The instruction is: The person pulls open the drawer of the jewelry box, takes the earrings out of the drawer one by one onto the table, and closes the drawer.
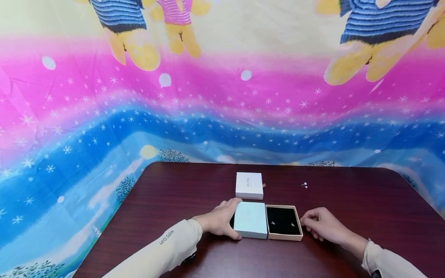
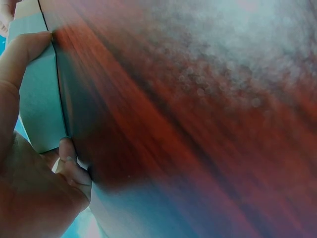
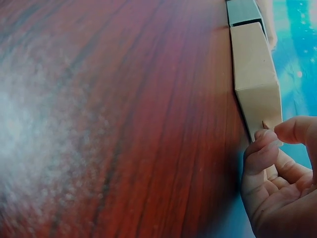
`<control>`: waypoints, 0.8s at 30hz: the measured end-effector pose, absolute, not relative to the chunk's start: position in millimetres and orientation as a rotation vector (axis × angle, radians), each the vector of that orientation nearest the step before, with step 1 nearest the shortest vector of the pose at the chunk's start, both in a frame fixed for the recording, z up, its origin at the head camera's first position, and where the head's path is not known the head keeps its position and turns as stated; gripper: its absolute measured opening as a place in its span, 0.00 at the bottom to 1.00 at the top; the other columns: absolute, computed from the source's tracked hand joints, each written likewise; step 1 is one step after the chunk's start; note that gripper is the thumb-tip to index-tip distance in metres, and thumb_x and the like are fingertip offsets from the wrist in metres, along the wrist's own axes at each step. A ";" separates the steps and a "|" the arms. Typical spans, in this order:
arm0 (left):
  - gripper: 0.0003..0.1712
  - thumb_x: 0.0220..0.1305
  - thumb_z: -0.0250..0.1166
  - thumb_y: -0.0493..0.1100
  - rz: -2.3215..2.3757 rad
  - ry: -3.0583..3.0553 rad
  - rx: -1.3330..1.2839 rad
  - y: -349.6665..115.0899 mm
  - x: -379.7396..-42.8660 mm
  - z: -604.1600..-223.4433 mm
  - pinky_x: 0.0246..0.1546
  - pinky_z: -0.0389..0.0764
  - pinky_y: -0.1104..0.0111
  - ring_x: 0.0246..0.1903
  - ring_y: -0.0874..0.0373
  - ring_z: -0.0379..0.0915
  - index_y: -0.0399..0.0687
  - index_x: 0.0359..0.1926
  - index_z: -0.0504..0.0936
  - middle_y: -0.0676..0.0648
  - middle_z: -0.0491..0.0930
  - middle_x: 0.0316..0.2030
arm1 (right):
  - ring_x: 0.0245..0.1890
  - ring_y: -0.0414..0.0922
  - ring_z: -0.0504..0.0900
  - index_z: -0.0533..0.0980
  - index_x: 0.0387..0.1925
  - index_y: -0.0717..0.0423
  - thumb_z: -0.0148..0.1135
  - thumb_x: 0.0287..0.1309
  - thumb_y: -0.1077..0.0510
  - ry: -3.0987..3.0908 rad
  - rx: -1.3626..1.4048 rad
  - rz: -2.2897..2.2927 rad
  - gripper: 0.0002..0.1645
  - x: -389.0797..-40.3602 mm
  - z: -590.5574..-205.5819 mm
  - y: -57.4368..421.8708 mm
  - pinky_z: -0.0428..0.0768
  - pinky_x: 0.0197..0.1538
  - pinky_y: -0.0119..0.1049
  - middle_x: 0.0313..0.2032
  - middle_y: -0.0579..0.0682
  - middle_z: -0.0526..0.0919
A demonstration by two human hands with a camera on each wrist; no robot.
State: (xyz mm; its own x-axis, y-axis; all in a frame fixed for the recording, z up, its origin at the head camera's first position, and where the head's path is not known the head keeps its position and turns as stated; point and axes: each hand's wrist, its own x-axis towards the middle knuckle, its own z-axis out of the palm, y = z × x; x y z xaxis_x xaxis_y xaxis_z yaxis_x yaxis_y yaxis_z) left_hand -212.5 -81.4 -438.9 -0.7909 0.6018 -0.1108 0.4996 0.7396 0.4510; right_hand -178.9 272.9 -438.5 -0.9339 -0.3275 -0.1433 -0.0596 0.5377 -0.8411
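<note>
A pale blue box sleeve (image 1: 250,219) lies flat on the table, gripped by my left hand (image 1: 220,220) from its left side. In the left wrist view the thumb lies along the near wall of the sleeve (image 2: 42,99), with other fingers at its left end. Out of the sleeve's right side extends a tan box drawer (image 1: 284,236). Two small silver star-shaped earrings (image 1: 292,224) sit apart on its black pad (image 1: 283,216). My right hand (image 1: 323,226) pinches a small pull tab (image 3: 265,125) at the drawer's right end, its fingers curled close to the wall.
Behind the sleeve stands a second, white box (image 1: 249,185) with printed lettering and a small pinkish tab on its right. Two small pearl-like studs (image 1: 304,185) lie farther right on the dark red-brown table (image 1: 187,181). A patterned cloth (image 1: 215,96) hangs behind the table.
</note>
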 end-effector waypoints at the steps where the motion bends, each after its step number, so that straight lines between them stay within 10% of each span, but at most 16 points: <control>1: 0.61 0.42 0.81 0.56 0.594 2.692 0.867 -81.5 -212.4 -438.9 0.58 0.70 0.66 0.54 0.59 0.65 0.48 0.73 0.57 0.52 0.71 0.60 | 0.15 0.36 0.72 0.83 0.37 0.65 0.57 0.66 0.61 2.498 -0.322 -1.350 0.11 -179.1 -438.5 272.9 0.74 0.18 0.34 0.22 0.47 0.76; 24: 0.61 0.42 0.82 0.56 0.596 2.691 0.867 -80.9 -213.4 -439.8 0.57 0.69 0.67 0.52 0.60 0.65 0.49 0.73 0.57 0.53 0.71 0.59 | 0.16 0.37 0.73 0.83 0.35 0.63 0.59 0.68 0.58 2.589 -0.305 -1.353 0.12 -181.9 -433.9 276.5 0.76 0.18 0.37 0.22 0.48 0.76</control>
